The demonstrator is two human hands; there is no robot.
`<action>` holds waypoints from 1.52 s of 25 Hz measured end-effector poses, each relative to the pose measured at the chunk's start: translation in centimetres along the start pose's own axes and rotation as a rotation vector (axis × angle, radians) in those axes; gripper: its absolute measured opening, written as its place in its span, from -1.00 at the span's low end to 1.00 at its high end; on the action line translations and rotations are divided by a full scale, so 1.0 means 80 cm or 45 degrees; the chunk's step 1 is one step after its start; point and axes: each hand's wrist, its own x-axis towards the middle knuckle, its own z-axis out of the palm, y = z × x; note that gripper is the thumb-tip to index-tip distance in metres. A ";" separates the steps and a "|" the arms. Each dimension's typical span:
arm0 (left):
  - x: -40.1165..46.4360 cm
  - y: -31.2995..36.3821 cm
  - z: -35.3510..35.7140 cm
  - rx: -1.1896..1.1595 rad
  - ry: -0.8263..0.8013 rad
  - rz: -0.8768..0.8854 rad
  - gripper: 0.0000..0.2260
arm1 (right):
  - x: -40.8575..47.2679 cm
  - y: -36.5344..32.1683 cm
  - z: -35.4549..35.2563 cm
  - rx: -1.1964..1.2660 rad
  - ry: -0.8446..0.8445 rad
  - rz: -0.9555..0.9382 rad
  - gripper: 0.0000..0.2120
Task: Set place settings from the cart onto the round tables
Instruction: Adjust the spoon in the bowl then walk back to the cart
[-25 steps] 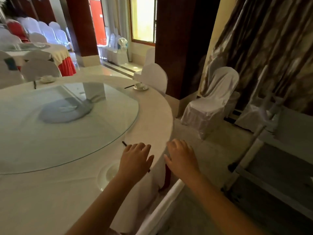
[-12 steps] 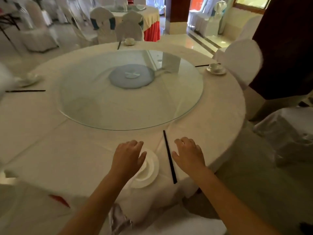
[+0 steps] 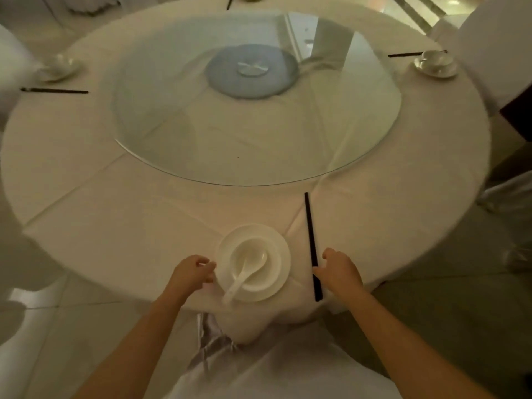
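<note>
The scene is dim, with a warm yellowish cast and low contrast. The brightest patch lies at the top right, on the floor [image 3: 449,2] past the table [image 3: 95,203]. The glass [image 3: 331,125] shows pale streaked reflections on its upper right part and a thin bright line along its near rim. Shadows are soft; a faint one lies under the plate [image 3: 280,272]. The wide lens bends the table's edge and stretches both forearms toward the lower corners. Detail is soft everywhere, and the far settings and the left edge are smeared. The corners darken.
</note>
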 end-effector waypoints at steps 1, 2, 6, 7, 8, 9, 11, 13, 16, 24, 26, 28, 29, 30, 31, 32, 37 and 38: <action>0.002 -0.005 0.008 -0.092 -0.022 -0.022 -0.74 | 0.004 0.002 0.006 -0.017 0.003 0.018 -0.66; 0.002 -0.007 0.013 -0.165 -0.039 -0.021 -0.76 | 0.007 0.003 0.010 -0.035 0.020 0.029 -0.66; 0.005 -0.016 0.027 -0.302 0.007 0.041 -0.75 | 0.016 0.004 0.018 -0.044 0.072 0.011 -0.72; 0.005 -0.019 0.029 -0.309 0.021 0.069 -0.73 | 0.016 0.005 0.021 -0.038 0.086 -0.007 -0.75; 0.004 -0.021 0.031 -0.303 0.029 0.101 -0.71 | 0.015 0.005 0.023 -0.037 0.102 -0.025 -0.77; 0.003 -0.022 0.034 -0.294 0.035 0.123 -0.70 | 0.014 0.005 0.027 -0.040 0.115 -0.039 -0.78; 0.002 -0.024 0.038 -0.272 0.033 0.153 -0.69 | 0.013 0.005 0.032 -0.041 0.135 -0.060 -0.79; -0.001 -0.023 0.043 -0.264 0.024 0.171 -0.69 | 0.012 0.005 0.035 -0.050 0.154 -0.066 -0.78; -0.005 -0.021 0.051 -0.251 0.019 0.187 -0.69 | 0.011 0.008 0.038 -0.076 0.182 -0.086 -0.80; -0.010 -0.018 0.056 -0.294 0.030 0.163 -0.68 | 0.013 0.009 0.034 -0.137 0.168 -0.102 -0.80; -0.011 -0.019 0.055 -0.317 0.028 0.148 -0.68 | 0.007 -0.001 0.023 -0.137 0.257 -0.125 -0.73; -0.013 -0.019 0.054 -0.328 0.036 0.151 -0.68 | -0.003 -0.029 0.017 -0.115 0.410 -0.390 -0.65; -0.013 -0.019 0.053 -0.326 0.040 0.155 -0.68 | -0.009 -0.046 0.018 -0.107 0.427 -0.629 -0.62; -0.014 -0.019 0.052 -0.323 0.038 0.151 -0.68 | -0.014 -0.063 0.024 -0.162 0.407 -0.890 -0.60; -0.013 -0.020 0.051 -0.324 0.030 0.144 -0.69 | -0.020 -0.076 0.036 -0.281 0.388 -1.128 -0.58; -0.012 -0.020 0.050 -0.324 0.018 0.145 -0.70 | -0.024 -0.084 0.051 -0.419 0.370 -1.317 -0.58; -0.005 -0.022 0.048 -0.257 0.049 0.114 -0.82 | -0.024 -0.086 0.095 -0.754 0.268 -1.555 -0.84; -0.005 -0.022 0.048 -0.233 0.061 0.104 -0.82 | -0.023 -0.081 0.097 -0.772 0.243 -1.582 -0.84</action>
